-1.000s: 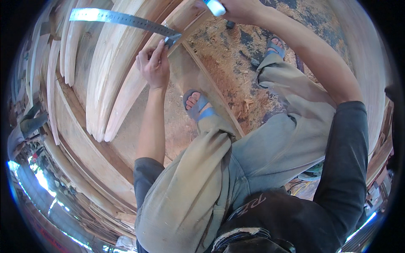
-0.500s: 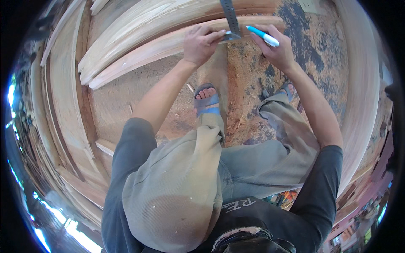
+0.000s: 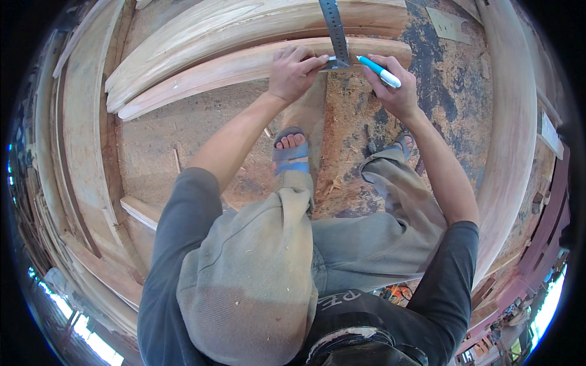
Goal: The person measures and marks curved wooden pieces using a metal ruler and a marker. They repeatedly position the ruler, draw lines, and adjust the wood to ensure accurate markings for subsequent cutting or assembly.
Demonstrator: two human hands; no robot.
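Larger timbers (image 3: 201, 39) behind the pale beam (image 3: 235, 74); your sandalled feet (image 3: 291, 151) on the dusty floor (image 3: 351, 119) | steel square (image 3: 331, 18), finely marked, blade (image 3: 337, 38) crossing the beam; your left hand (image 3: 294, 73) pinches its stock (image 3: 332, 63) | your right hand (image 3: 395, 88) grips the teal-and-white pen (image 3: 379, 71), tip near the blade

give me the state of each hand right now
Left hand: closed, holding the square by its base.
Right hand: closed, holding the pen.

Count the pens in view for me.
1: the blue-and-white pen in the right hand, just right of the metal ruler that the left hand holds. Others may be hidden from view.
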